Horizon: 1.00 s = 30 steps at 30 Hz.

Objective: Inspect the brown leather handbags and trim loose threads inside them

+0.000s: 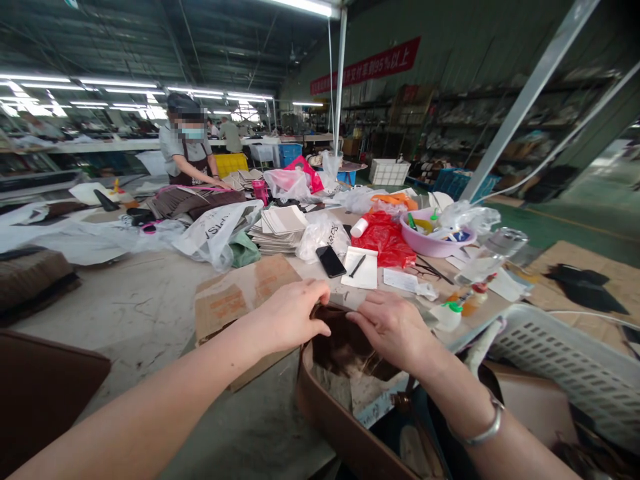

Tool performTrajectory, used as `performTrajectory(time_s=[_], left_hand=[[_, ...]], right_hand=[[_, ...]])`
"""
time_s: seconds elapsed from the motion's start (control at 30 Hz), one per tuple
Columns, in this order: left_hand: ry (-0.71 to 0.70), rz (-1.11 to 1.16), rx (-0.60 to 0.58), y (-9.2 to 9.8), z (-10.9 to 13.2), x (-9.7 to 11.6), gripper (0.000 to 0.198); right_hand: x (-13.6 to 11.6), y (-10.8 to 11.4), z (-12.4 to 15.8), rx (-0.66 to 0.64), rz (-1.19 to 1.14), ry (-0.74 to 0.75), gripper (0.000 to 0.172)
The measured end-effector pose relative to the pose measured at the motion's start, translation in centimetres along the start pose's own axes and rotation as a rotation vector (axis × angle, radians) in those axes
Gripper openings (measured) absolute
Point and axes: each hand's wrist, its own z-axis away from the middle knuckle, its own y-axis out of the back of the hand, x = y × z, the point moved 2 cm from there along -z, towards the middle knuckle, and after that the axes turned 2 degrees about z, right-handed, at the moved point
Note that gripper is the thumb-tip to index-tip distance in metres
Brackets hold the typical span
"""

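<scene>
In the head view a brown bag (319,393) stands open at the table's near edge, its smooth side wall curving toward me. My left hand (295,313) pinches the dark brown edge at its far side, thumb toward me. Close by on the right, my right hand (393,328) is closed over the same far edge, wrist crossing the bag's right side. Crumpled brown lining shows between the hands. A flattened cardboard piece (250,290) lies under my left forearm. What the fingertips press on is partly hidden.
Beyond the hands lie a black phone (331,261), a notepad with a pen (358,266) and a stack of pale sheets (281,223). A pink basin (435,248) and small bottles stand right, near a white plastic basket (565,367). Across the table a person (187,147) works.
</scene>
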Motion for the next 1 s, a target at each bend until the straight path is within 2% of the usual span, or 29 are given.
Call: performTrajectory(time_s=[0.17,0.33,0.43,0.6,0.77,1.0], left_hand=[[0.081,-0.198,0.039,-0.2,0.2,0.9,0.034],[0.054,-0.378,0.058,-0.3,1.0,1.9,0.020],[0.025,-0.391,0.050,-0.1,1.6,2.1,0.015],[-0.046,-0.300,-0.022,0.5,1.7,1.0,0.025],[-0.146,-0.429,0.005,1.3,0.1,-0.3,0.018],[-0.120,-0.469,0.085,-0.3,-0.9,-0.1,0.013]], right_hand=[[-0.3,0.2,0.1,0.001,0.026,-0.023,0.030],[-0.6,0.2,0.3,0.024,0.051,-0.039,0.031],[-0.8,0.2,0.5,0.032,0.067,-0.052,0.031],[-1.4,0.8,1.1,0.030,0.097,-0.136,0.031],[-2.0,1.1,1.5,0.044,0.124,-0.269,0.031],[-2.1,1.0,1.1,-0.027,0.155,-0.389,0.036]])
